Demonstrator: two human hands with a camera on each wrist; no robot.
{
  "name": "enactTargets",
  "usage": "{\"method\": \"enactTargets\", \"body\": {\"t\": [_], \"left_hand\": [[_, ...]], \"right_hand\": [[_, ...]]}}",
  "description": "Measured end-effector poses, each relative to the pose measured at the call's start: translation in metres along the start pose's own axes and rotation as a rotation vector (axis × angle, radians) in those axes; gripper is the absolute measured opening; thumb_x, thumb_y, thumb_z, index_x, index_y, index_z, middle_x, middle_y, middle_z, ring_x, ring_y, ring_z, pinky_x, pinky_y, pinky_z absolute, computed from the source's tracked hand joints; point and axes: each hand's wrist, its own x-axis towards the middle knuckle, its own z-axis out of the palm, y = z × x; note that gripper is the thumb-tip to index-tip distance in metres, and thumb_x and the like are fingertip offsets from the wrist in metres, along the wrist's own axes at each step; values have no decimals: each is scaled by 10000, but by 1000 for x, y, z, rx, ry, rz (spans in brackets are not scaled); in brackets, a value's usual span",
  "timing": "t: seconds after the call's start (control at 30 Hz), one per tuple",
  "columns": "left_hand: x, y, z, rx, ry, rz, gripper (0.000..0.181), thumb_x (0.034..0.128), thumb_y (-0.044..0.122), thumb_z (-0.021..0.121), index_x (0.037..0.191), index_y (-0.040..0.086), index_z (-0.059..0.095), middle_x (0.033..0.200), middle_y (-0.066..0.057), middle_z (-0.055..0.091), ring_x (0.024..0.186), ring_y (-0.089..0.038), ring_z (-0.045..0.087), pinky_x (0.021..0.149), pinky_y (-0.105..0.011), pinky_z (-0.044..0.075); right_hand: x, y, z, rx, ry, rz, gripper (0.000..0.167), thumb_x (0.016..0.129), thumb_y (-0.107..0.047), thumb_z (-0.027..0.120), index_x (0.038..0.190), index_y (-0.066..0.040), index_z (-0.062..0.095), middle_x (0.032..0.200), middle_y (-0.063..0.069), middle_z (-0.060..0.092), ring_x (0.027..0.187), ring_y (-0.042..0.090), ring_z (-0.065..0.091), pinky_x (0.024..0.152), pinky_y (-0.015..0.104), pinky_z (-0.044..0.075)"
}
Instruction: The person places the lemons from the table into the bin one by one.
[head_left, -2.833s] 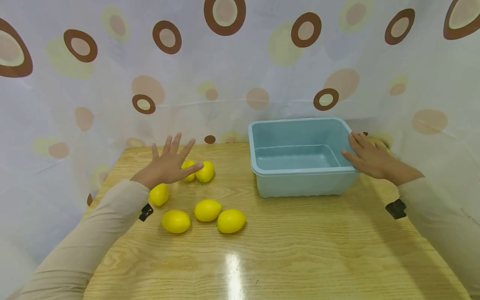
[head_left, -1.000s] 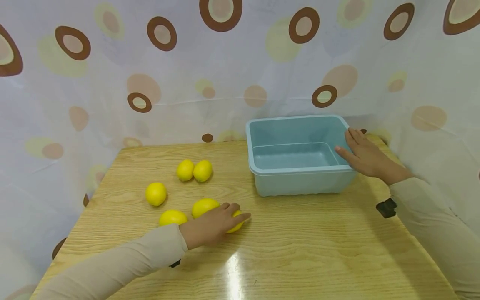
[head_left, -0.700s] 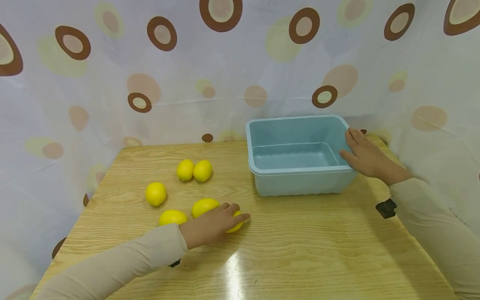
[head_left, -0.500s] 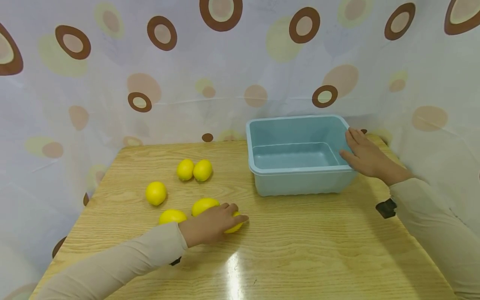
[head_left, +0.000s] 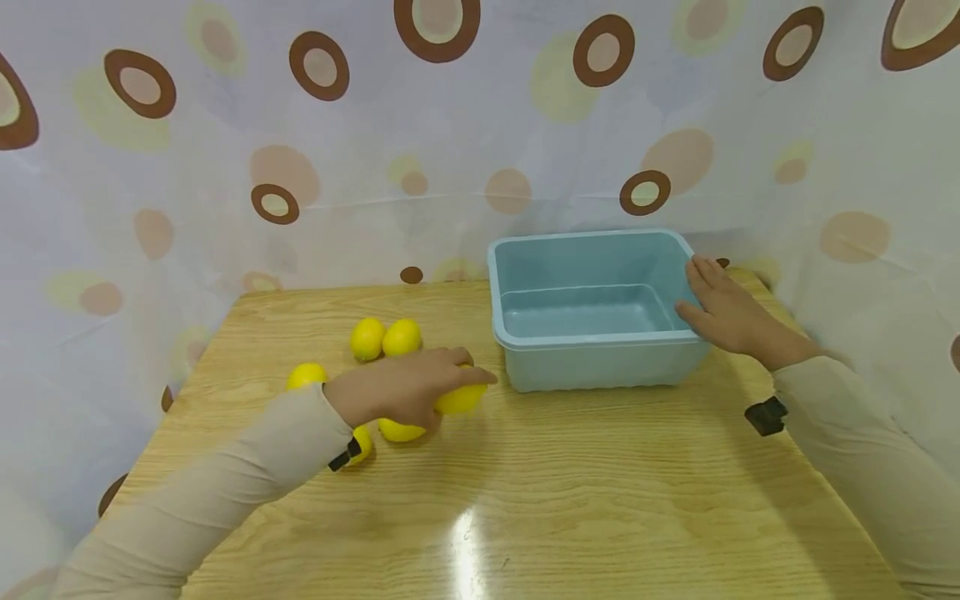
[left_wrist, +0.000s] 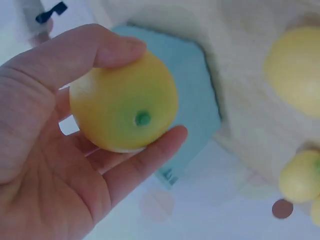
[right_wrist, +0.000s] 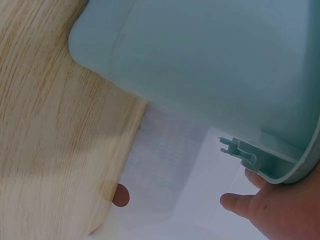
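Observation:
My left hand (head_left: 401,386) grips a yellow lemon (head_left: 462,400), held above the table to the left of a light blue plastic bin (head_left: 600,367). In the left wrist view, thumb and fingers wrap the lemon (left_wrist: 125,105), whose green stem end faces the camera. My right hand (head_left: 727,315) rests on the bin's right rim with its fingers extended. From the right wrist view, fingertips of the right hand (right_wrist: 285,210) show at the outside of the rim, near a clip-like moulding. Under the left hand lie a partly covered lemon (head_left: 401,431) and another lemon (head_left: 362,446).
Farther back, two lemons (head_left: 367,339) lie side by side, and a lemon (head_left: 307,376) sits left of them, partly behind the forearm. Everything stands on a wooden table (head_left: 600,483). A patterned curtain (head_left: 465,125) hangs along the back and sides.
My left hand came down from above the lemons onto the front right one, closed on it, and has now lifted it up and away. The right hand has stayed on the bin's rim.

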Motion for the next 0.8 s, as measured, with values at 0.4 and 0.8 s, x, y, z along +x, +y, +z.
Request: {"method": "enactTargets", "body": {"t": [0.4,0.8], "left_hand": [[24,-11,-79,-22,149,54,666,775,32,697,1385,49,430,1269,-124,525,1082,-276,505,944,-406,427],[81,-11,-134,-15,247,-59,696,820,148,688,1435,142,360,1333,-71,474,1149,-245,429,979,-379,378]], "right_hand": [[0,-2,2,12,8,-11,725,1041,-335,293,1437,175,-36,1516,352,-120,1405,473,-134,1138,575,-25],[-2,-5,0,-6,4,-1,715,1039,-299,321,1430,192,-23,1511,369,-98,1407,479,-114,1140,573,-4]]}}
